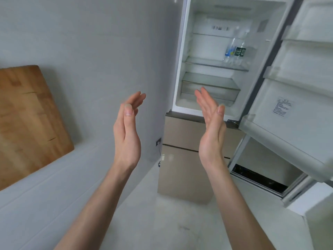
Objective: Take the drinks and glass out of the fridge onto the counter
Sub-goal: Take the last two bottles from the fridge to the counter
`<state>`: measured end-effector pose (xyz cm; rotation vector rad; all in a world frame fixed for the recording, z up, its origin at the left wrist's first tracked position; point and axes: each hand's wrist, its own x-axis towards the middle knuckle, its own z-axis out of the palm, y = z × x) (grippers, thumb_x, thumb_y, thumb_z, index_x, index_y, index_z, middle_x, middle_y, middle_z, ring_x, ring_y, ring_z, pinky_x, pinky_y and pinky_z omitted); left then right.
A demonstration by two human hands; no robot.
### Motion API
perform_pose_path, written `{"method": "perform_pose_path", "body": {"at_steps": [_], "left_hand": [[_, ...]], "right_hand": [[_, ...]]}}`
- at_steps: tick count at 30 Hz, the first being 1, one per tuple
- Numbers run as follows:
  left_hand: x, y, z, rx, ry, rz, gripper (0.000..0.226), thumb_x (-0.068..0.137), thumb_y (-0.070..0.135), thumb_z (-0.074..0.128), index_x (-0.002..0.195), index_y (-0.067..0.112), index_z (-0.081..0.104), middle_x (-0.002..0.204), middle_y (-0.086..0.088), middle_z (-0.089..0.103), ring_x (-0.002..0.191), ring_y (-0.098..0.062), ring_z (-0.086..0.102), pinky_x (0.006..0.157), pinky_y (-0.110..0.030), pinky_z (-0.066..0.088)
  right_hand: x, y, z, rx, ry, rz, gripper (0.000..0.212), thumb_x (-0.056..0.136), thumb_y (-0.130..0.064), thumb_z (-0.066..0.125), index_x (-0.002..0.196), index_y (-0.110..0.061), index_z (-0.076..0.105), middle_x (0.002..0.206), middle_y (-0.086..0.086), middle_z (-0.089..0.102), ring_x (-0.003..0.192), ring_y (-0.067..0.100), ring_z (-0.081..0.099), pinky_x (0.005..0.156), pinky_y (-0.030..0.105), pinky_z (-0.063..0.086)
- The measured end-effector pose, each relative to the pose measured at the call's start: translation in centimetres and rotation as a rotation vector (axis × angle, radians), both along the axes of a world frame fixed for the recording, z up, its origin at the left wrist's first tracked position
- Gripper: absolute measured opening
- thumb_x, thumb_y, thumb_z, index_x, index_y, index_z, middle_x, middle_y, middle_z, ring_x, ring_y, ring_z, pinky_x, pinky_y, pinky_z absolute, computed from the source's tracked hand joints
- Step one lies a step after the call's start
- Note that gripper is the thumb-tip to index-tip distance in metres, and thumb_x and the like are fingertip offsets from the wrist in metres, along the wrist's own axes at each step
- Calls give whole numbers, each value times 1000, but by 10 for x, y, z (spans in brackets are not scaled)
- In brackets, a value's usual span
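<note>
- Two clear plastic bottles (235, 49) stand upright, side by side, on a glass shelf (216, 66) at the far right inside the open fridge (182, 69).
- Both hands are raised, palms facing, fingers straight and together, holding nothing.
- The right hand (211, 123) is nearer the bottles, which lie up and beyond its fingertips.
- The left hand (127, 129) hovers near the counter (45, 186).
- No glass is discernible.

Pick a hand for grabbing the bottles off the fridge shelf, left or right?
Right, probably. The right hand is raised open in front of the open fridge, below the bottles on the shelf's right side. The left hand, also open, sits off toward the wall.
</note>
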<state>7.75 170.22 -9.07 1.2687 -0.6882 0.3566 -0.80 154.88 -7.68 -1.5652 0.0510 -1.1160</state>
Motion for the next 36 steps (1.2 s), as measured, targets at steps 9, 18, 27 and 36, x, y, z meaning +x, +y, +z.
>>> {"method": "perform_pose_path", "body": {"at_steps": [9, 18, 27, 36], "left_hand": [[44, -137, 13, -7, -36, -80, 57, 110, 46, 23, 148, 16, 54, 149, -1, 64, 144, -17, 56, 124, -52, 39], [81, -216, 11, -3, -15, -108, 54, 109, 48, 23, 144, 24, 57, 148, 1, 65, 144, -15, 57, 124, -49, 40], [152, -298, 5, -7, -31, -159, 63, 109, 47, 23, 149, 11, 55, 148, 0, 64, 143, -16, 57, 124, -48, 40], [253, -394, 19, -65, -36, -251, 64, 109, 47, 25, 149, 7, 55, 148, -3, 65, 143, -17, 58, 124, -48, 41]], "right_hand": [[33, -126, 7, -54, -43, -61, 80, 106, -74, 16, 156, -23, 51, 157, -4, 60, 152, 8, 49, 132, 37, 28], [77, -196, -5, -14, -22, -37, 69, 107, -54, 14, 155, -22, 52, 157, -5, 61, 152, 7, 48, 131, 34, 29], [135, -265, -15, -48, 15, -109, 72, 113, -59, 13, 159, -17, 49, 159, -6, 59, 152, 4, 47, 127, 17, 27], [228, -342, -3, -68, -9, -183, 75, 105, -76, 18, 152, -28, 51, 158, -3, 60, 153, 11, 48, 130, 28, 29]]}}
